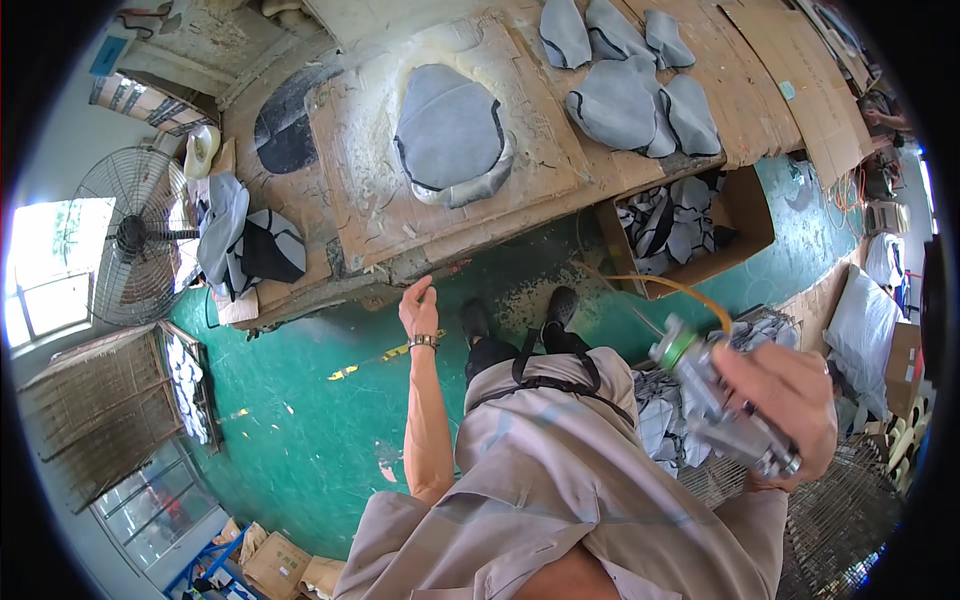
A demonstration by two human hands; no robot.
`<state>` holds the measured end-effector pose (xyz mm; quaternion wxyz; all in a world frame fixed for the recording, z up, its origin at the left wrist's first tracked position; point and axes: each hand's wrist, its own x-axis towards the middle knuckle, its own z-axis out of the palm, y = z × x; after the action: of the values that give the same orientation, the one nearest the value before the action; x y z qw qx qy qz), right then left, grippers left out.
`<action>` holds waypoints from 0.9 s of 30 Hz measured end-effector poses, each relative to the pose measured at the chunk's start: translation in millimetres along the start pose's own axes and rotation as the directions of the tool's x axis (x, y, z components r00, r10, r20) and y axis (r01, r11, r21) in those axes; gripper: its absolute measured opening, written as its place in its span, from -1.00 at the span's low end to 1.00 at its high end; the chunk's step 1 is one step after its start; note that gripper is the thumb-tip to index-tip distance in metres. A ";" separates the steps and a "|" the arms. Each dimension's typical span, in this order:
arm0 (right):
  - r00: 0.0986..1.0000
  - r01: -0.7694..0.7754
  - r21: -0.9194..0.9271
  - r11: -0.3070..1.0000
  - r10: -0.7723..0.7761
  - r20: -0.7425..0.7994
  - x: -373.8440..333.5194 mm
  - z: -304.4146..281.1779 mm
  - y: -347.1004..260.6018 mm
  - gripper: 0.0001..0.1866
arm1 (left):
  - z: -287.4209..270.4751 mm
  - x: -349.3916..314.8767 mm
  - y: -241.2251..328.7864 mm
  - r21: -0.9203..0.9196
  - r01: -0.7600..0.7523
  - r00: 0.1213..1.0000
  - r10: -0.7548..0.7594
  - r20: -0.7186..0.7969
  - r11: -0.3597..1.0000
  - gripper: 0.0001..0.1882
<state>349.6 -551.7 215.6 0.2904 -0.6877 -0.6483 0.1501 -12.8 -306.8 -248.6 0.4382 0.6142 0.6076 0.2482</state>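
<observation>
Head view: from where I stand in the room, the operator is positioned at the front edge of the worktop (625, 170), both arms extended. The right grip (790, 405), held out to the operator's right side, is closed around a metal spray gun (700, 385) with a green ring near its front end; motion blur obscures the finger placement on it. An orange hose (650, 279) arches toward the gun. The left grip (417, 308) is located just beside the worktop edge, fingers curled; I cannot tell whether anything is enclosed. A grey shaped piece (447, 125) with dark edging lies on a pale rounded form (485, 187), which rests on a residue-covered cardboard sheet (350, 200) on the worktop, ahead of the left grip. Further grey pieces (615, 100) are laid out to the right of the sheet, several overlapping. At the left end, grey and black pieces (255, 245) are heaped near a caged fan (130, 235). Below the front edge, toward the right, an open carton (745, 215) contains more grey and black pieces. A pile of grey material (655, 410) is situated at the operator's right side, above the green floor (290, 410).
</observation>
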 end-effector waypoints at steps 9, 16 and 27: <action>0.962 -0.272 -0.108 0.956 0.266 -0.066 -38.2 -9.5 -0.8 -0.48 | 16.2 113.9 163.8 0.368 -0.596 0.761 0.648 -0.023 0.714 -0.53; 0.832 -0.502 -0.036 0.864 0.471 -0.294 -41.8 -12.9 0.2 -0.50 | 29.6 163.7 190.7 0.563 -0.606 0.738 0.661 0.134 0.562 -0.64; 0.948 -0.302 0.031 0.953 0.297 0.113 -45.7 -29.3 25.2 -0.56 | 18.9 200.4 236.9 0.520 -0.595 0.776 0.607 0.172 0.613 -0.79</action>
<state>381.6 -602.2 215.8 0.2452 -0.7620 -0.5472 0.2447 156.1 -89.1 -104.6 0.1284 0.8774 0.4156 0.2025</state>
